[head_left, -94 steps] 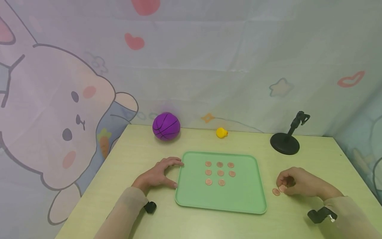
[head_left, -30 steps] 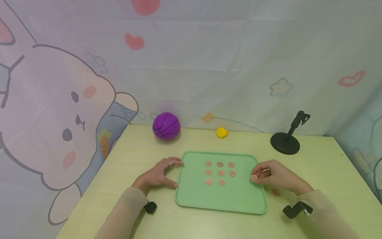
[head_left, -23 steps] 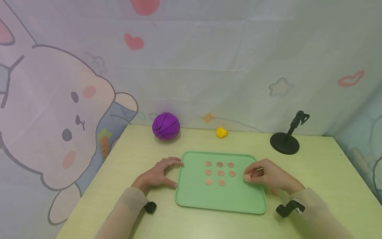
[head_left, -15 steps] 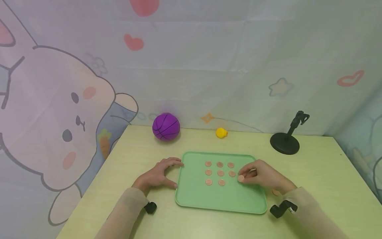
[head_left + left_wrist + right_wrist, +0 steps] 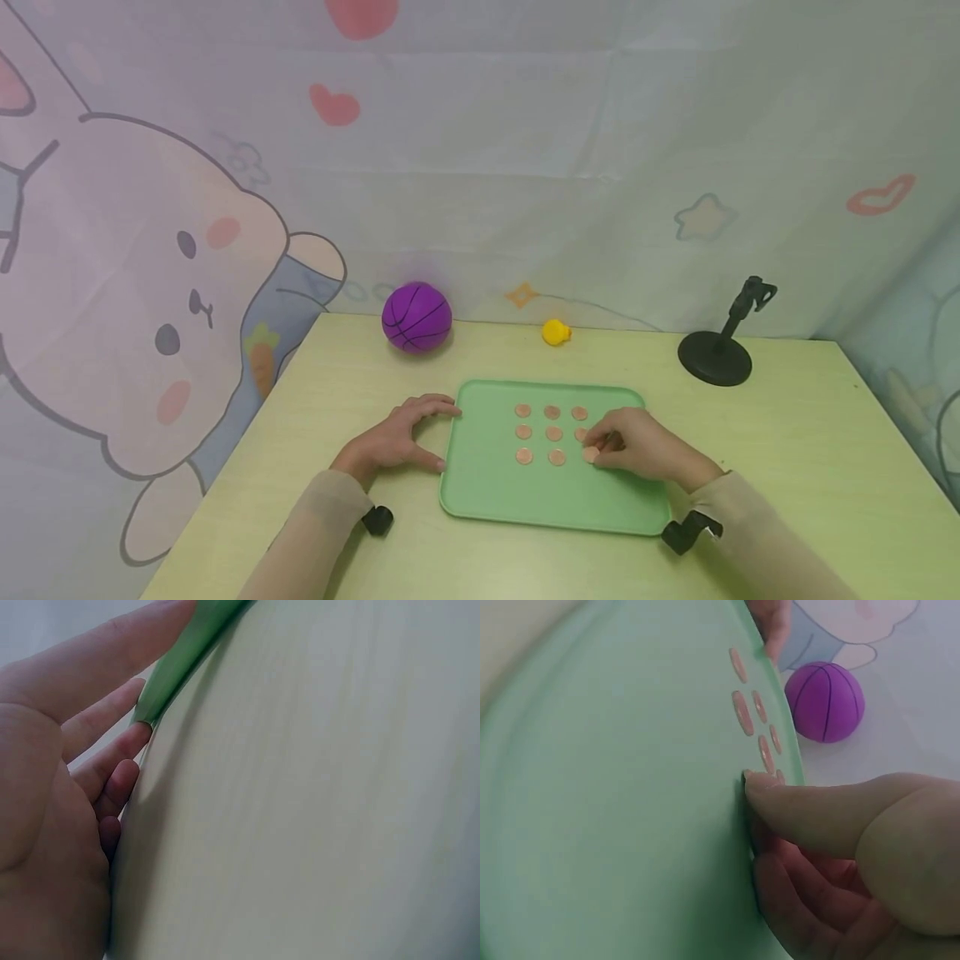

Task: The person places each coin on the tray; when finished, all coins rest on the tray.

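Note:
On the green tray (image 5: 510,500) lie several copper coins (image 5: 553,433) in neat rows. My right hand (image 5: 637,446) pinches another coin (image 5: 591,454) between thumb and fingers, low over the tray at the right end of the front row. It partly covers the coin (image 5: 581,434) behind. In the right wrist view the thumb (image 5: 802,814) hides most of the held coin. My left hand (image 5: 393,437) lies at the tray's left side, thumb and fingers spread, fingertips touching the rim. The left wrist view shows its fingers (image 5: 112,761) against the green edge.
A purple ball (image 5: 417,317) and a small yellow toy (image 5: 556,332) stand along the table's back edge. At the back right is a black stand (image 5: 715,358) with a round base. A printed cloth (image 5: 480,167) hangs behind the table.
My right hand took a coin from the table right of the tray and carried it left over the tray to the front row. The left hand has stayed put.

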`<control>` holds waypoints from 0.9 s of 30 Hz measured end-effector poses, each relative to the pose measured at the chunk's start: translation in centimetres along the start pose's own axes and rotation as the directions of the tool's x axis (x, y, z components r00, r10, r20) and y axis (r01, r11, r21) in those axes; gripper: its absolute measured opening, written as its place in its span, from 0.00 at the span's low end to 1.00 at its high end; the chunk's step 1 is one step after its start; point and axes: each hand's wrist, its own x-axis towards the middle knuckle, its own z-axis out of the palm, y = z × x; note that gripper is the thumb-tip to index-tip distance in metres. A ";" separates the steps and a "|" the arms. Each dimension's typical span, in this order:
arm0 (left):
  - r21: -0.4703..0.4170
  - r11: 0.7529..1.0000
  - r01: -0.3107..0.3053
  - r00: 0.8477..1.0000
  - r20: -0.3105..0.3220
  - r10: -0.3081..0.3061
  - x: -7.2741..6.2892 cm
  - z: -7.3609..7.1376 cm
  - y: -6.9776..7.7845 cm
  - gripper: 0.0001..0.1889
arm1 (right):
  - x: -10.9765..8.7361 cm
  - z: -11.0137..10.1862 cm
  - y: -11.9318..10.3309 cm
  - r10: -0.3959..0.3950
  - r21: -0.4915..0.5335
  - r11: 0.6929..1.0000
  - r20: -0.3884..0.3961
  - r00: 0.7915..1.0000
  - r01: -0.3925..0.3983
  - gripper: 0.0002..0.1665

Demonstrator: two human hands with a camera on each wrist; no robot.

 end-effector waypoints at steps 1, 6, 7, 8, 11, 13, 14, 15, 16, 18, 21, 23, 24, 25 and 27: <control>-0.001 1.000 0.001 1.000 0.000 -0.001 0.0 0.0 0.0 0.42 | 0.0 0.1 -0.1 -0.002 -0.012 1.000 0.001 1.000 0.002 0.09; -0.007 1.000 -0.004 1.000 -0.001 0.004 -0.1 -0.1 0.1 0.42 | 0.1 0.4 -0.3 -0.003 -0.043 0.999 -0.003 1.000 0.003 0.06; -0.005 1.000 -0.006 1.000 -0.001 0.006 -0.1 -0.1 0.1 0.41 | 0.2 0.4 -0.4 -0.010 -0.044 0.999 -0.006 1.000 0.010 0.06; -0.003 1.000 -0.008 1.000 -0.002 0.008 -0.1 -0.1 0.1 0.41 | 0.2 0.4 -0.5 -0.017 -0.045 0.999 -0.009 1.000 0.016 0.05; 0.002 1.000 -0.009 1.000 -0.002 0.009 -0.1 -0.1 0.2 0.42 | 0.3 0.6 -0.6 -0.027 -0.055 0.998 -0.013 1.000 0.027 0.05; 0.003 1.000 -0.009 1.000 -0.002 0.009 -0.1 -0.1 0.2 0.41 | 0.4 0.7 -0.7 -0.025 -0.060 0.998 -0.012 1.000 0.024 0.04; 0.002 1.000 -0.009 1.000 -0.002 0.009 -0.1 -0.1 0.1 0.41 | 0.5 0.8 -0.7 -0.022 -0.064 0.998 -0.012 1.000 0.021 0.04; 0.000 1.000 -0.009 1.000 -0.002 0.009 -0.1 -0.1 0.1 0.41 | 0.5 0.8 -0.8 -0.017 -0.066 0.998 -0.010 1.000 0.016 0.04; 0.000 1.000 -0.010 1.000 -0.001 0.010 0.0 -0.1 0.1 0.41 | 0.5 0.8 -0.8 -0.017 -0.064 0.998 -0.009 1.000 0.017 0.04; 0.002 1.000 -0.012 1.000 -0.001 0.012 0.0 -0.1 0.0 0.41 | 0.5 0.8 -0.8 -0.010 -0.060 0.998 -0.007 1.000 0.009 0.05; 0.011 1.000 -0.012 1.000 0.000 0.012 0.0 -0.1 0.0 0.41 | 0.3 0.4 -0.6 -0.001 -0.047 0.999 -0.006 1.000 0.001 0.10; 0.013 1.000 -0.012 1.000 0.000 0.012 0.0 -0.1 0.0 0.41 | -0.1 0.0 -0.4 0.002 -0.040 0.999 -0.012 1.000 -0.002 0.12; 0.014 1.000 -0.013 1.000 0.000 0.013 0.0 -0.1 0.0 0.41 | -0.3 -0.3 -0.3 0.004 -0.037 0.999 -0.016 1.000 -0.005 0.13; 0.015 1.000 -0.013 1.000 0.001 0.013 0.0 -0.1 0.0 0.41 | -0.5 -0.6 -0.2 0.005 -0.039 0.999 -0.020 1.000 -0.006 0.14; 0.014 1.000 -0.014 1.000 0.002 0.014 0.0 -0.1 0.1 0.41 | -1.1 -1.3 0.1 0.013 -0.043 0.999 -0.033 0.999 -0.015 0.14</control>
